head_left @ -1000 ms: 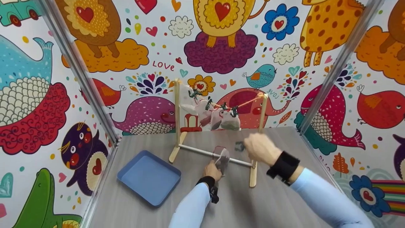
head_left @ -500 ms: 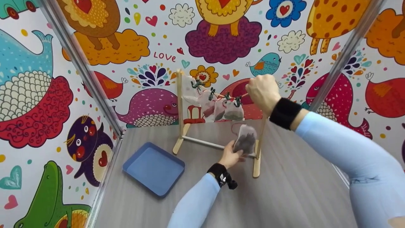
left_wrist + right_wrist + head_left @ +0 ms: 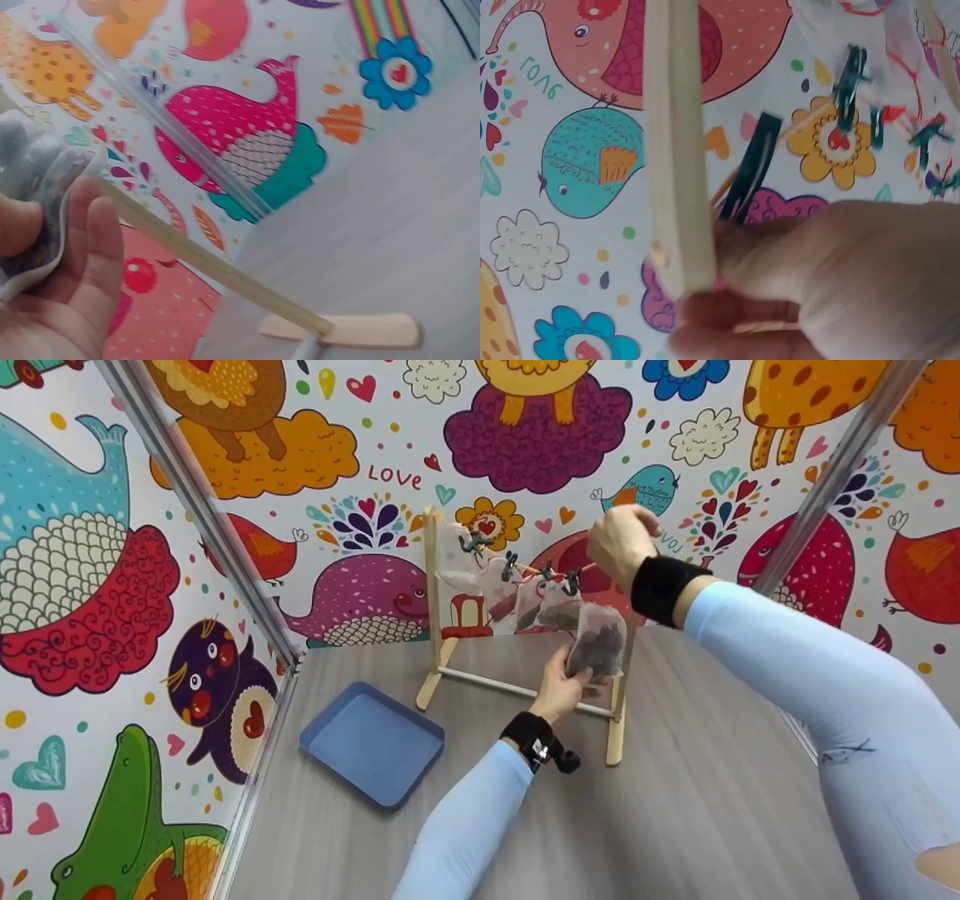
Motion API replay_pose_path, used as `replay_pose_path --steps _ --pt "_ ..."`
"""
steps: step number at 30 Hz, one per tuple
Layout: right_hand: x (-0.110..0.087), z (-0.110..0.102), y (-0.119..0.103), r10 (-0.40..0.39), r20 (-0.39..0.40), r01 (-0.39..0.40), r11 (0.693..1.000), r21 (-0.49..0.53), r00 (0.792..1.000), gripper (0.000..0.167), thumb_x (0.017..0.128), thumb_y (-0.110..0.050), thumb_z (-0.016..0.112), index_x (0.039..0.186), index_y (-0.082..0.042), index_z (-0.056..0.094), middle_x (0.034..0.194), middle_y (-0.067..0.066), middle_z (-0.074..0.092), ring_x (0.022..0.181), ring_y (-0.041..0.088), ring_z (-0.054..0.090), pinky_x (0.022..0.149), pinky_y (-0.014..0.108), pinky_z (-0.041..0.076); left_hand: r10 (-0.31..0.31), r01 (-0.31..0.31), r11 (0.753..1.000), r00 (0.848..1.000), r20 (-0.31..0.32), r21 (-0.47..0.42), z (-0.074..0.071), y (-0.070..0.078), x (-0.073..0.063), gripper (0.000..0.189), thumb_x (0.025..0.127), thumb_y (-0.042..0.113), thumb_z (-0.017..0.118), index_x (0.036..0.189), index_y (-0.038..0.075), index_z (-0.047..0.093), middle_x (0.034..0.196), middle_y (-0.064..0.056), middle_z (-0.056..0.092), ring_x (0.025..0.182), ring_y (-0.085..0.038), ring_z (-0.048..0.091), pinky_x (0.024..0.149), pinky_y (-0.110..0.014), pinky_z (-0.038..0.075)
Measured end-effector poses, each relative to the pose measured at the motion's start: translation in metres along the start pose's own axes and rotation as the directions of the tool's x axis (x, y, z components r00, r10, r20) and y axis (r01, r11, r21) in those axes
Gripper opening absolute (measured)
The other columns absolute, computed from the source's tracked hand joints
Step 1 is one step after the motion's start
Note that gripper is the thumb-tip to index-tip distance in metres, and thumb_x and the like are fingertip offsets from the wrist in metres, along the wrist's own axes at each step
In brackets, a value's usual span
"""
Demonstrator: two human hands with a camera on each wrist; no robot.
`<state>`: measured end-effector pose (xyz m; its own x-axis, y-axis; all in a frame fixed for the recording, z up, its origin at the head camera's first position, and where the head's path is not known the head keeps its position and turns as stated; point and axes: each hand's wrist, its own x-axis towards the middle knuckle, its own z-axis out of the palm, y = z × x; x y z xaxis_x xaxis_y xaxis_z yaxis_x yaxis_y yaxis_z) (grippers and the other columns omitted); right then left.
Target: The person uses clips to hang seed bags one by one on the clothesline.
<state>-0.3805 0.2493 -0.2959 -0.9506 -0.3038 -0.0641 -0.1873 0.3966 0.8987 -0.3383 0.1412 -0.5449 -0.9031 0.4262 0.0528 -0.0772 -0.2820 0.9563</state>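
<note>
My left hand pinches a white mesh drawstring sachet with dark contents, thumb on its front; in the left wrist view the thumb and fingers grip this sachet at the left edge. My right hand is at the right end of the orange line, by the wooden post. Its fingers hold a dark green clothespin, seen in the right wrist view close against the line. Other sachets hang from the line on dark green clothespins. The sachet in my hand is just below the line.
A blue tray lies on the grey table left of the rack. The rack's white crossbar joins two wooden feet. Patterned walls enclose the back and sides.
My left hand has raised the sachet up and to the right, toward the line. The right hand has risen with the clothespin from above the table to the line's right end.
</note>
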Motion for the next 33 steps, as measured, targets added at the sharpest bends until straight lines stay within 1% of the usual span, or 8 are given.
replay_pose_path --steps 4,8,11,15,17,22,29,33 --pt "0.001 0.006 0.006 -0.087 -0.093 0.093 0.994 0.058 0.992 0.048 0.102 0.005 0.059 0.059 -0.009 0.046 0.058 0.001 0.036 0.051 0.015 0.034 0.047 0.027 0.035 0.034 -0.035 0.999 0.998 -0.061 -0.013 -0.005 0.017 0.009 0.045 0.11 -0.008 0.055 0.154 0.003 0.055 0.142 -0.028 0.071 0.09 -0.017 0.08 0.08 -0.034 0.069" --pt "-0.001 0.016 0.004 -0.154 -0.187 0.174 0.98 0.096 0.97 0.051 0.103 0.004 0.063 0.059 -0.012 0.043 0.059 -0.003 0.025 0.055 0.012 0.025 0.05 0.027 0.022 0.072 -0.071 0.997 0.994 -0.084 0.015 -0.007 0.026 0.014 0.045 0.109 -0.009 0.055 0.153 0.002 0.055 0.14 -0.03 0.071 0.095 -0.032 0.084 0.082 -0.041 0.071" --pt "-0.003 0.022 0.008 -0.156 -0.223 0.194 0.967 0.162 0.962 0.048 0.102 0.004 0.064 0.06 -0.013 0.047 0.058 -0.003 0.028 0.055 0.013 0.028 0.049 0.027 0.029 0.079 -0.078 0.997 0.992 -0.099 0.017 -0.004 0.03 0.015 0.045 0.108 -0.009 0.056 0.152 0.0 0.056 0.136 -0.032 0.074 0.095 -0.035 0.085 0.079 -0.04 0.071" --pt "-0.006 0.023 0.019 -0.14 -0.228 0.2 0.944 0.264 0.964 0.045 0.1 0.004 0.066 0.063 -0.013 0.05 0.059 -0.001 0.037 0.055 0.014 0.036 0.05 0.03 0.047 0.052 -0.053 0.999 0.988 -0.144 0.0 0.004 0.034 0.013 0.037 0.109 -0.004 0.059 0.146 -0.002 0.061 0.125 -0.034 0.078 0.082 -0.021 0.081 0.077 -0.036 0.071" --pt "-0.007 0.023 0.022 -0.142 -0.215 0.204 0.931 0.303 0.966 0.044 0.1 0.003 0.066 0.063 -0.013 0.051 0.06 0.0 0.04 0.055 0.014 0.038 0.051 0.032 0.052 0.031 -0.031 1.0 0.985 -0.168 0.003 0.007 0.033 0.011 0.032 0.11 -0.001 0.06 0.142 -0.003 0.063 0.12 -0.033 0.079 0.08 -0.02 0.081 0.079 -0.038 0.072" --pt "-0.011 0.023 0.024 -0.165 -0.178 0.218 0.916 0.337 0.97 0.044 0.101 0.005 0.066 0.063 -0.011 0.05 0.059 0.001 0.042 0.054 0.014 0.038 0.05 0.033 0.054 -0.008 0.01 1.0 0.979 -0.204 0.009 0.013 0.033 0.006 0.028 0.112 0.001 0.06 0.14 -0.002 0.064 0.123 -0.028 0.078 0.083 -0.024 0.083 0.086 -0.044 0.072" --pt "-0.011 0.023 0.016 -0.182 -0.265 0.265 0.908 0.325 0.947 0.041 0.098 0.006 0.064 0.065 -0.013 0.051 0.06 -0.001 0.038 0.055 0.013 0.035 0.052 0.036 0.059 0.067 -0.059 0.997 0.979 -0.191 0.048 0.016 0.045 0.01 0.033 0.111 -0.002 0.06 0.144 -0.003 0.063 0.128 -0.031 0.077 0.09 -0.037 0.086 0.085 -0.045 0.072" --pt "-0.013 0.027 0.013 -0.172 -0.22 0.241 0.909 0.341 0.96 0.033 0.091 -0.003 0.068 0.065 -0.014 0.052 0.062 0.0 0.042 0.055 0.015 0.037 0.05 0.035 0.054 0.082 -0.068 0.994 0.984 -0.157 0.089 0.017 0.047 0.012 0.031 0.112 -0.001 0.06 0.142 -0.004 0.062 0.127 -0.031 0.078 0.093 -0.038 0.087 0.085 -0.042 0.072"
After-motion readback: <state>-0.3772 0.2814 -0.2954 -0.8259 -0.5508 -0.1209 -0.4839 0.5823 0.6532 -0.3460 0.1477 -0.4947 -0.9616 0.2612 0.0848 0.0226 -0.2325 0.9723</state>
